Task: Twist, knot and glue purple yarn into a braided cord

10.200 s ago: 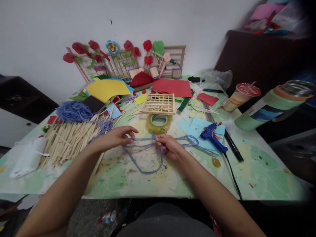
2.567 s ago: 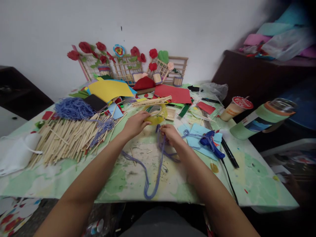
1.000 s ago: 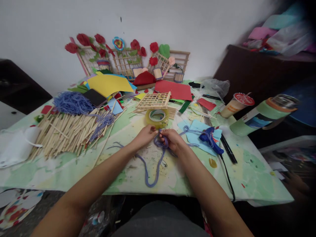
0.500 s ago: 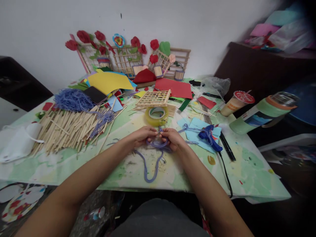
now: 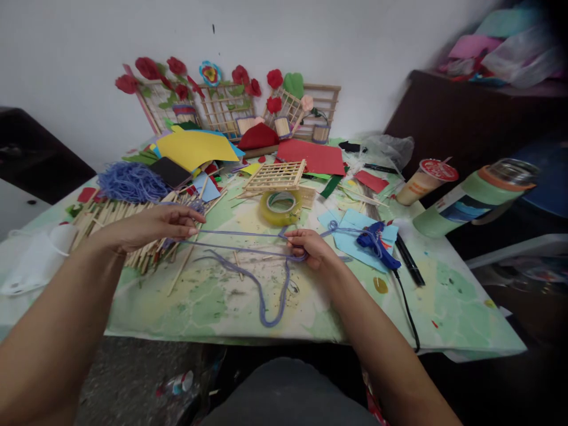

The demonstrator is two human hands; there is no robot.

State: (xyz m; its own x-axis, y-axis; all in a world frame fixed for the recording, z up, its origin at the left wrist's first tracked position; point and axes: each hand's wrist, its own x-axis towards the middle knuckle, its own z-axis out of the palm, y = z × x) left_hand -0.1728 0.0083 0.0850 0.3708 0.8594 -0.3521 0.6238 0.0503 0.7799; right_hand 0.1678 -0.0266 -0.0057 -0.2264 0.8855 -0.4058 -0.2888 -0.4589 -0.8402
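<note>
Purple yarn (image 5: 242, 251) stretches in strands across the table between my two hands. My left hand (image 5: 162, 226) is over the wooden sticks (image 5: 146, 257), its fingers pinched on the yarn. Strands are gripped between the thumb and fingers of my right hand (image 5: 306, 247), in front of the roll of clear tape (image 5: 280, 207). A loose loop of the yarn hangs toward me on the tablecloth. To the right, more yarn runs over light blue paper (image 5: 348, 236) and a blue glue gun (image 5: 377, 245).
A small stick lattice (image 5: 276, 176) lies behind the tape. At left is a purple yarn heap (image 5: 133, 181) beside a white mask (image 5: 38, 260). A lidded drink cup (image 5: 426, 182) and a green bottle (image 5: 473, 198) stand at right. Stick frames with paper flowers (image 5: 226, 109) lean on the wall.
My left hand has moved far left, away from my right hand, drawing the yarn out into long strands. The right hand stays almost in place.
</note>
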